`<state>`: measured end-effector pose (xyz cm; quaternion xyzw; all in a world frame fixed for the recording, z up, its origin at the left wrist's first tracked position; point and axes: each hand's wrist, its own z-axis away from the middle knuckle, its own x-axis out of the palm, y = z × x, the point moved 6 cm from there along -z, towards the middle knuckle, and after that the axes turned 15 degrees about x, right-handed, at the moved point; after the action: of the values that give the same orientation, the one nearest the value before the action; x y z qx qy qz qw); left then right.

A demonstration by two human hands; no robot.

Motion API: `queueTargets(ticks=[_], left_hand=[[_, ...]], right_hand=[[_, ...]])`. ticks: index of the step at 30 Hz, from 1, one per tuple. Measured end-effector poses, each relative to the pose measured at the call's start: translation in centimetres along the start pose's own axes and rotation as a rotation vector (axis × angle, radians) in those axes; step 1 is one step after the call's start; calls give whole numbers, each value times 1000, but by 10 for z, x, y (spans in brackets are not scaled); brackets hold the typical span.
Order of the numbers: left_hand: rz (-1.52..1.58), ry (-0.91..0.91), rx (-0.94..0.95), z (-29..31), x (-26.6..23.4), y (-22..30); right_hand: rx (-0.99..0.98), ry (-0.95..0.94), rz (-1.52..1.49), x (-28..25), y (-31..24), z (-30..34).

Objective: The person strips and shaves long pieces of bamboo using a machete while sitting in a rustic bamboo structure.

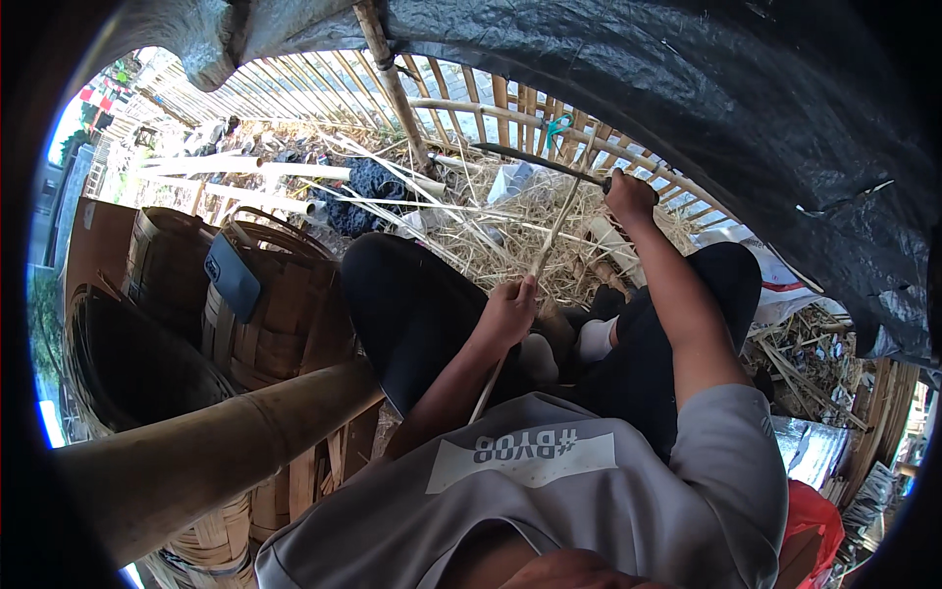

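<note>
My left hand grips a thin pale bamboo strip near its lower part, just above my knees. My right hand is raised farther out and closed on the handle of a long dark knife, whose blade points left and meets the strip near its upper end. The strip runs slanted from under my left hand up toward the blade. I sit with both legs in dark trousers, and my grey shirt fills the lower frame.
Woven bamboo baskets stand at my left, one with a dark phone on its rim. A thick bamboo pole crosses the lower left. Shavings and strips litter the ground before a slatted bamboo fence. Black tarp hangs overhead.
</note>
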<state>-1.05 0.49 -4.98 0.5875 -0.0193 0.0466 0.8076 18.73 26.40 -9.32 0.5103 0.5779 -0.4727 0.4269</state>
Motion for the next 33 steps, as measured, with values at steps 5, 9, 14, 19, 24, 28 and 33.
queueTargets(ticks=[5, 9, 14, 19, 24, 28, 33], left_hand=[[-59, -16, 44, 16, -1, 12], [-60, -9, 12, 19, -1, 10], [5, -156, -93, 21, -16, 46], [135, -215, -207, -12, -14, 57], [359, -162, -107, -50, 2, 48], [618, -368, -9, -60, 4, 43], [827, -301, -33, -62, 15, 41]], right_hand=[[-55, 28, 1, -7, -2, -4], [-63, 19, -36, -22, -3, -7], [97, -19, -211, -54, -25, 12], [97, 62, -309, -80, -29, 21], [-95, 99, -454, -114, -53, 39], [-271, -94, -424, -140, -58, 45], [-454, -305, -333, -156, -59, 27]])
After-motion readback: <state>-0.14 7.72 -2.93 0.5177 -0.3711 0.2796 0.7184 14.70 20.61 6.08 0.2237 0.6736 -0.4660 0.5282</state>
